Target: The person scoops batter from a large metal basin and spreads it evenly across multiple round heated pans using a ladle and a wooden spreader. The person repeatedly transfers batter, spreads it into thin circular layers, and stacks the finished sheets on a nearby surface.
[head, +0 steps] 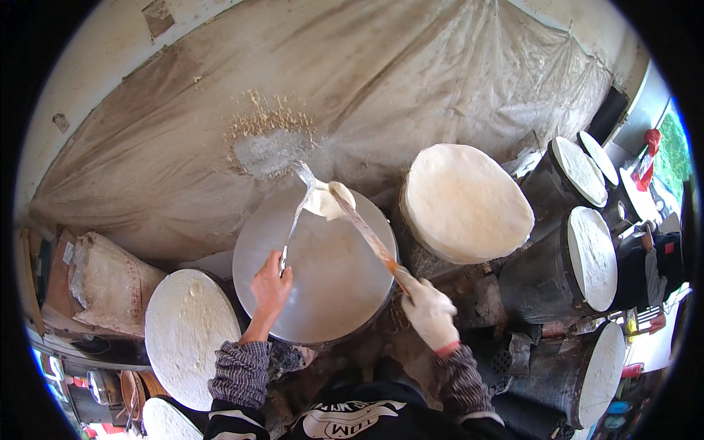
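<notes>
My bare left hand (271, 283) grips the handle of a metal ladle-like tool (297, 217), whose far end rises past the back edge of a round griddle (324, 275). In a white knit glove, my right hand (432, 311) holds a long wooden paddle (366, 231) slanting up to the left. A pale mass of batter or dough (319, 201) is between the two tools' heads, over the griddle's far part. Only a thin whitish film shows on the griddle surface. To the right of it stands a thick stack of round flatbreads (467, 201).
Round white sheets of dough or bread top drum stoves, one at the left (190, 335) and several at the right (592, 258). A plastic sheet (385, 82) with dried splatter covers the wall behind. A filled sack (115, 283) leans at the far left.
</notes>
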A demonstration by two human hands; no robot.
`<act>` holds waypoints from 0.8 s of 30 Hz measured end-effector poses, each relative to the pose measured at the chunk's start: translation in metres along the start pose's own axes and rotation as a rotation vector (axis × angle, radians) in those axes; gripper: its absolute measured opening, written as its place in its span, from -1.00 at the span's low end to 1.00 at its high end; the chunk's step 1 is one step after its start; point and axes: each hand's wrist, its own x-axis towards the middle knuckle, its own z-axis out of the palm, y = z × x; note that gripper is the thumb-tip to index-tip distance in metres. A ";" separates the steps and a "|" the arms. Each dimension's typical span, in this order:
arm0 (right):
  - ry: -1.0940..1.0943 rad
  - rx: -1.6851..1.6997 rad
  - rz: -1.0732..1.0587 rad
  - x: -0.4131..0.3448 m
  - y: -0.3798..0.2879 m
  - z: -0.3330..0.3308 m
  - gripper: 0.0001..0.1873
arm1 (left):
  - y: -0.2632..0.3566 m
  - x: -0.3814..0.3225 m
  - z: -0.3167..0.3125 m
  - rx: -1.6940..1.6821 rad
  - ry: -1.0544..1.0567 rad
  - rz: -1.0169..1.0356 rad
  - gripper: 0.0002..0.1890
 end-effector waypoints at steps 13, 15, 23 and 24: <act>0.001 0.122 0.145 0.005 0.000 0.009 -0.50 | -0.024 -0.010 -0.025 0.044 -0.046 -0.052 -0.71; 0.068 0.196 -0.057 0.011 0.002 0.037 -0.48 | -0.022 -0.010 -0.021 0.027 -0.038 -0.034 -0.71; -0.001 0.121 0.027 0.023 -0.002 0.007 -0.46 | -0.037 -0.035 -0.038 0.069 -0.014 -0.112 -0.70; 0.014 0.134 -0.041 0.025 0.001 0.015 -0.46 | -0.038 -0.036 -0.036 0.059 -0.017 -0.103 -0.71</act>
